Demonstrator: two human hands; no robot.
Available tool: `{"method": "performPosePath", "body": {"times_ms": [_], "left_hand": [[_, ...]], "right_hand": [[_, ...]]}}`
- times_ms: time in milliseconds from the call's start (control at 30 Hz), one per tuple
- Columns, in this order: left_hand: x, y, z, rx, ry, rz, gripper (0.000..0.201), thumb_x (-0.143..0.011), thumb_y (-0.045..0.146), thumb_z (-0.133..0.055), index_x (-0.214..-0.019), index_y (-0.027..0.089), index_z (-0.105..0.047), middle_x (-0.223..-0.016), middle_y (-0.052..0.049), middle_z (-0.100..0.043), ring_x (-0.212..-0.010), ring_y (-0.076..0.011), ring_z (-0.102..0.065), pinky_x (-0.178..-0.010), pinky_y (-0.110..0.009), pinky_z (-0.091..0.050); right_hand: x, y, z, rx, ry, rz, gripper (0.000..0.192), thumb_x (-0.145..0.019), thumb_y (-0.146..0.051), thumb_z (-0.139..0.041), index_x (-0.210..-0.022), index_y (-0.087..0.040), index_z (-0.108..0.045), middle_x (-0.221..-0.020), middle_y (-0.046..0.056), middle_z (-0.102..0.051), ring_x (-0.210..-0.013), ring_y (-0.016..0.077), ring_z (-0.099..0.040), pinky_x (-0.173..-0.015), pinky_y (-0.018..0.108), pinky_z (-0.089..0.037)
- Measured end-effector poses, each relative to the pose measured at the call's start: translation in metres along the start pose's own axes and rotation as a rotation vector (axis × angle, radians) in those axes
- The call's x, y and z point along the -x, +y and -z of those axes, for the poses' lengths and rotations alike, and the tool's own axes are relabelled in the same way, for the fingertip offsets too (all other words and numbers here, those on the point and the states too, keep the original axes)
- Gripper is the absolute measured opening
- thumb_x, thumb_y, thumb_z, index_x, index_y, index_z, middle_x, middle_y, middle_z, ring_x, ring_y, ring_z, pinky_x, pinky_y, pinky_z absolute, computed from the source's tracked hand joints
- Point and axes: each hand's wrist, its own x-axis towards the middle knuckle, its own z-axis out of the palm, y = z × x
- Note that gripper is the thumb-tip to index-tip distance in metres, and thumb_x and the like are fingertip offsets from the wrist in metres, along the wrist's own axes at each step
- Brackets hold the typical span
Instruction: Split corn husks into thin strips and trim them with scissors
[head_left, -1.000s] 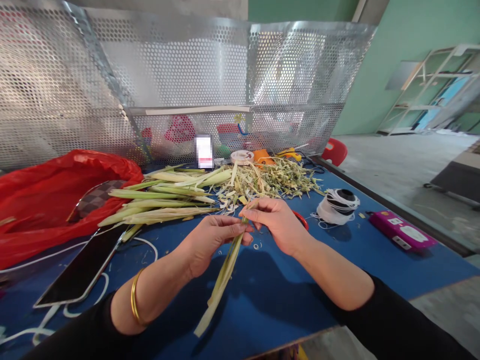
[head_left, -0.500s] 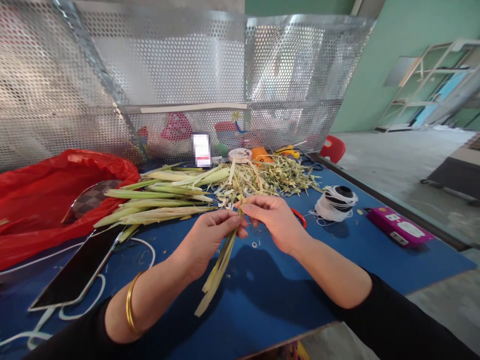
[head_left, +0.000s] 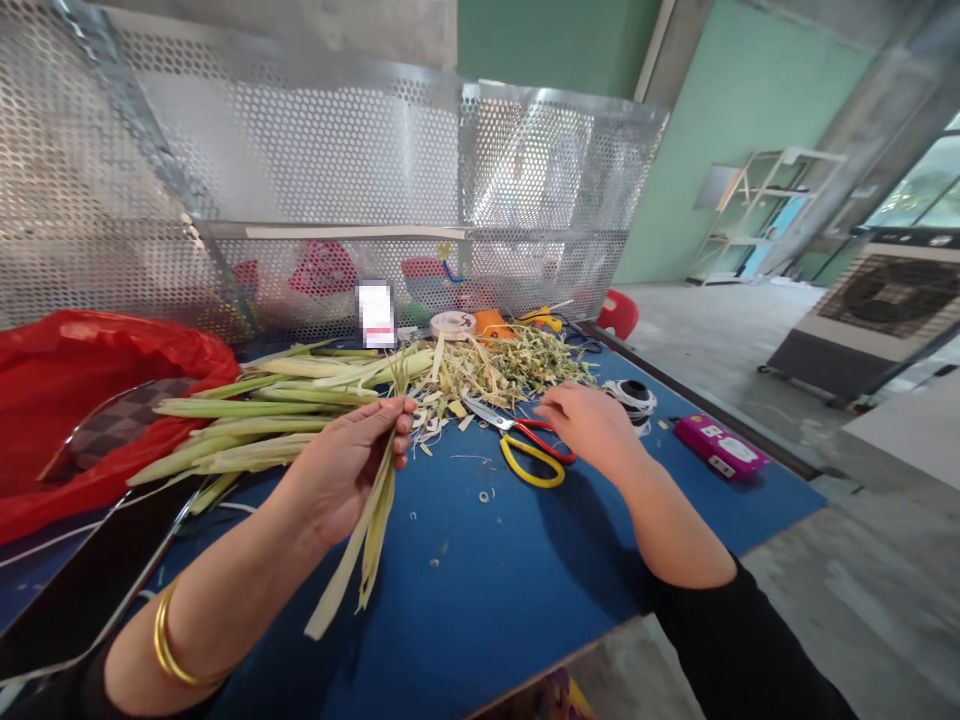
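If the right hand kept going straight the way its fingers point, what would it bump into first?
Most likely the scissors: the right hand points left across the blue table, and its fingertips sit right by the red and yellow handles. Whether they already touch is hard to tell. Beyond the scissors lies the pile of leaf trimmings.

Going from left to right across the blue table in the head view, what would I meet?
Red bag → left hand holding leaf strips → scissors → right hand → pink box.
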Motion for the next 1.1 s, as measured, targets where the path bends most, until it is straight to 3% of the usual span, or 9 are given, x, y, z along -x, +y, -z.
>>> {"method": "performPosePath", "body": {"times_ms": [133, 300, 400, 467, 533, 600, 733, 900, 1100], "left_hand": [[-0.001, -0.003, -0.001, 0.017, -0.025, 0.025, 0.017, -0.085, 0.008, -0.049, -0.074, 0.011, -0.061, -0.060, 0.003, -0.048, -0.043, -0.0027, -0.045, -0.040, -0.012, -0.041], [-0.002, -0.007, -0.001, 0.001, -0.038, 0.054, 0.016, -0.085, 0.007, -0.049, -0.075, 0.010, -0.062, -0.058, 0.003, -0.050, -0.043, -0.0036, -0.046, -0.038, -0.013, -0.040], [-0.002, -0.009, 0.000, -0.005, -0.042, 0.061, 0.015, -0.085, 0.009, -0.050, -0.075, 0.010, -0.062, -0.057, 0.003, -0.049, -0.043, -0.0038, -0.047, -0.039, -0.013, -0.040], [-0.002, -0.011, 0.002, 0.002, -0.060, 0.065, 0.014, -0.085, 0.011, -0.051, -0.076, 0.011, -0.062, -0.057, 0.004, -0.049, -0.044, -0.0037, -0.047, -0.039, -0.013, -0.040], [-0.004, -0.012, 0.004, 0.010, -0.079, 0.070, 0.012, -0.085, 0.012, -0.052, -0.078, 0.011, -0.062, -0.058, 0.004, -0.050, -0.044, -0.0037, -0.047, -0.040, -0.013, -0.041], [-0.005, -0.013, 0.005, 0.014, -0.092, 0.076, 0.011, -0.085, 0.013, -0.052, -0.079, 0.012, -0.062, -0.058, 0.004, -0.050, -0.045, -0.0036, -0.047, -0.040, -0.013, -0.041], [-0.005, -0.014, 0.005, 0.007, -0.104, 0.093, 0.012, -0.086, 0.013, -0.051, -0.081, 0.011, -0.062, -0.059, 0.004, -0.050, -0.045, -0.0037, -0.048, -0.041, -0.013, -0.041], [-0.004, -0.013, 0.005, 0.000, -0.132, 0.091, 0.012, -0.085, 0.011, -0.051, -0.081, 0.010, -0.062, -0.061, 0.004, -0.051, -0.046, -0.0036, -0.048, -0.040, -0.013, -0.041], [-0.006, -0.020, 0.004, -0.036, -0.090, 0.124, 0.011, -0.086, 0.014, -0.052, -0.081, 0.011, -0.062, -0.061, 0.004, -0.051, -0.045, -0.0034, -0.047, -0.040, -0.014, -0.040]], "right_hand": [[0.019, 0.017, -0.021, 0.089, -0.074, -0.058, 0.018, -0.083, -0.032, -0.059, -0.075, -0.017, -0.066, -0.078, 0.008, -0.064, -0.069, 0.0201, -0.061, -0.056, 0.027, -0.034], [0.045, -0.003, -0.041, 0.127, -0.065, -0.074, 0.018, -0.082, -0.031, -0.061, -0.085, -0.013, -0.063, -0.089, 0.011, -0.062, -0.073, 0.0213, -0.062, -0.059, 0.027, -0.038], [0.062, -0.012, -0.038, 0.074, -0.084, 0.000, 0.020, -0.085, -0.037, -0.057, -0.089, -0.018, -0.064, -0.091, 0.006, -0.063, -0.072, 0.0168, -0.062, -0.061, 0.025, -0.041], [0.068, -0.008, -0.034, -0.087, -0.101, 0.124, 0.017, -0.089, -0.035, -0.052, -0.094, -0.023, -0.064, -0.091, 0.002, -0.064, -0.076, 0.0144, -0.062, -0.065, 0.023, -0.043], [0.065, 0.005, -0.029, -0.210, -0.049, 0.160, 0.017, -0.091, -0.028, -0.048, -0.092, -0.023, -0.064, -0.090, 0.002, -0.065, -0.082, 0.0155, -0.062, -0.072, 0.024, -0.044], [0.052, 0.024, -0.025, -0.175, 0.029, 0.068, 0.017, -0.089, -0.022, -0.048, -0.096, -0.020, -0.064, -0.094, 0.005, -0.063, -0.085, 0.0183, -0.060, -0.075, 0.028, -0.043], [0.017, 0.052, -0.029, -0.159, -0.038, 0.068, 0.015, -0.077, -0.014, -0.060, -0.091, -0.018, -0.065, -0.095, 0.005, -0.059, -0.073, 0.0150, -0.057, -0.071, 0.028, -0.041], [-0.002, 0.057, -0.050, -0.203, -0.118, 0.104, 0.007, -0.073, -0.013, -0.063, -0.076, -0.019, -0.063, -0.080, 0.000, -0.055, -0.064, 0.0110, -0.052, -0.062, 0.023, -0.037], [0.000, 0.056, -0.064, -0.314, -0.067, 0.080, 0.009, -0.074, -0.017, -0.058, -0.067, -0.019, -0.054, -0.072, -0.001, -0.054, -0.062, 0.0117, -0.050, -0.060, 0.023, -0.036]]}}
